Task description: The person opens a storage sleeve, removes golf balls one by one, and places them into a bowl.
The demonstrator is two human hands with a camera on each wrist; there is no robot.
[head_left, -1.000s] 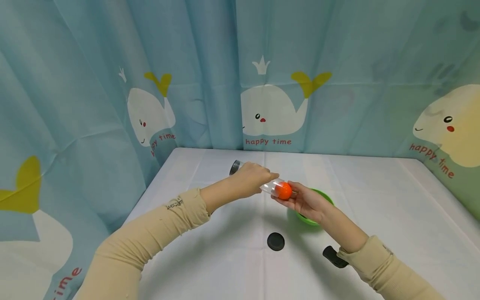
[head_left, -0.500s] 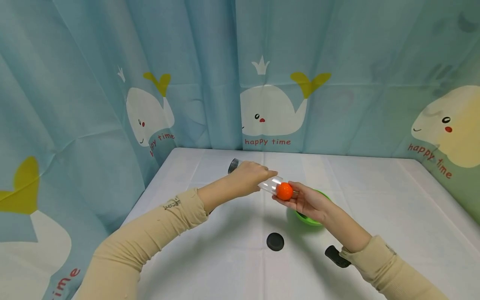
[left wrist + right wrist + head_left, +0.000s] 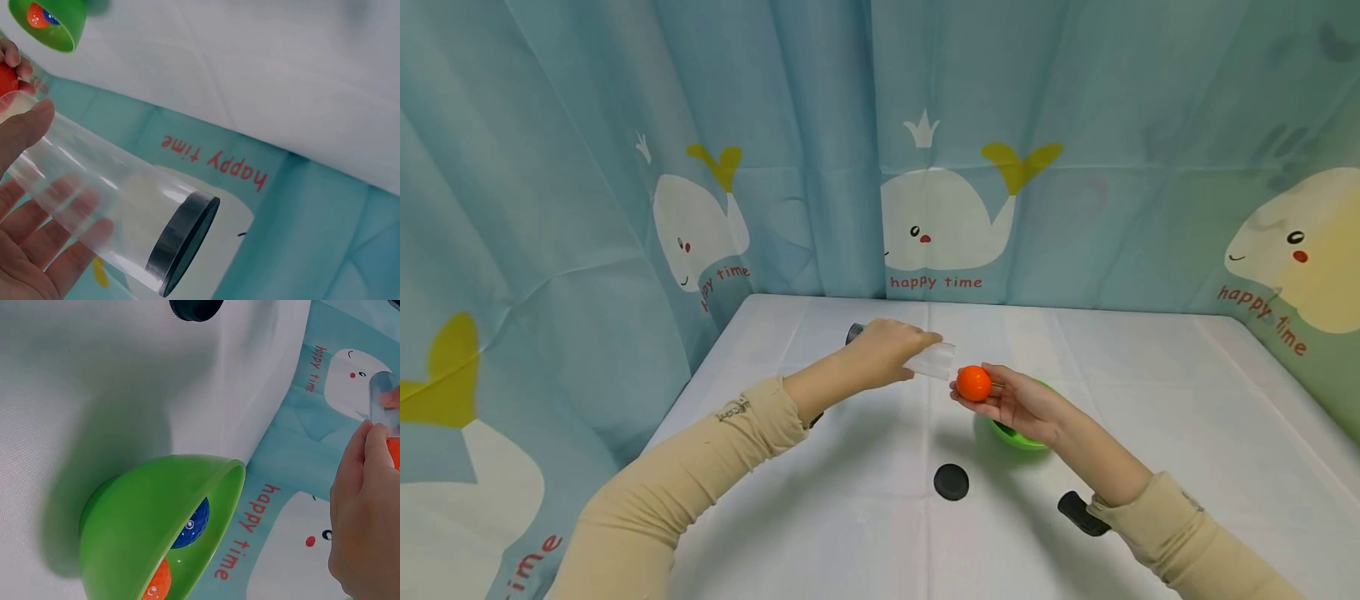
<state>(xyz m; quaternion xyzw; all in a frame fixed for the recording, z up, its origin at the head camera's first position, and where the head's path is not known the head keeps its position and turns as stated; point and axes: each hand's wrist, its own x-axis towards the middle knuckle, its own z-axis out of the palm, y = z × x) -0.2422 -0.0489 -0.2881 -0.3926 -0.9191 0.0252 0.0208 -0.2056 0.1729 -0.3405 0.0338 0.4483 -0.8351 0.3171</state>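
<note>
My left hand (image 3: 887, 354) grips a clear plastic tube (image 3: 119, 181), with its thumb on one side and fingers on the other. A black cap (image 3: 181, 244) covers the tube's far end. The other end faces my right hand, and I see nothing inside the tube. My right hand (image 3: 1026, 404) holds an orange ball (image 3: 973, 383) at its fingertips, just right of the tube's mouth and apart from it in the head view. Beneath that hand stands a green bowl (image 3: 144, 512), partly hidden in the head view. A blue ball (image 3: 192, 525) and another orange ball (image 3: 158, 581) lie in it.
A black round lid (image 3: 951, 482) lies on the white-covered table (image 3: 850, 517), in front of the bowl. A black device (image 3: 1082, 513) sits by the right sleeve. Behind the table hangs a blue curtain (image 3: 820, 250) with whale prints.
The tube has drawn left with my left hand, away from the orange ball. The ball, earlier at the tube's mouth, is now outside it. My right hand has shifted slightly right.
</note>
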